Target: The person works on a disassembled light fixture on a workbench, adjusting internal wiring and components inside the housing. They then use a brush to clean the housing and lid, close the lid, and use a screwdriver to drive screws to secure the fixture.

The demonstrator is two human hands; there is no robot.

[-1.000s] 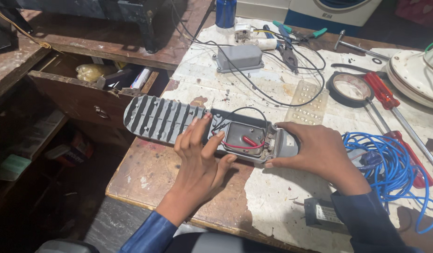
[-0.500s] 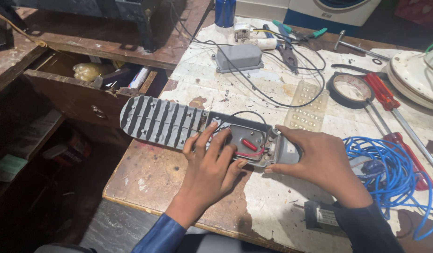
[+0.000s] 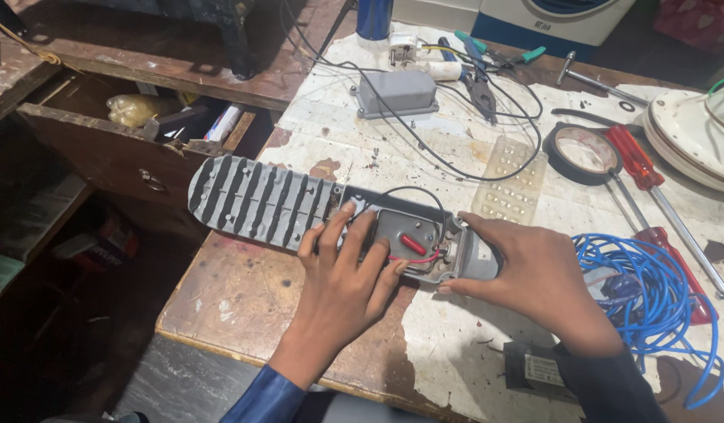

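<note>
Head view: you have a grey finned lamp housing point(image 3: 260, 200) lying lengthways across the near-left part of the worn workbench point(image 3: 244, 298), its ribbed end overhanging the left edge above an open drawer point(image 3: 135, 137). Your left hand point(image 3: 342, 274) rests flat, fingers spread, on the open wiring compartment point(image 3: 409, 235), touching the casing without gripping it. Your right hand point(image 3: 534, 274) is cupped round the rounded right end of the housing, steadying it rather than clenching.

Judged from its cast ribs, the housing is stiff and likely heavy for its size, so it should not flex. Hold it by the ribbed body or the solid end cap. Keep off the red and black wires point(image 3: 413, 247) in the compartment: they look thin and easily pulled loose. The overhanging end could tip the piece off the bench if your weight comes off it.

To the right lie a blue cable coil point(image 3: 652, 290) and red-handled screwdrivers point(image 3: 636, 160); a tape roll point(image 3: 585, 149) and a small grey box point(image 3: 397, 92) sit farther off
</note>
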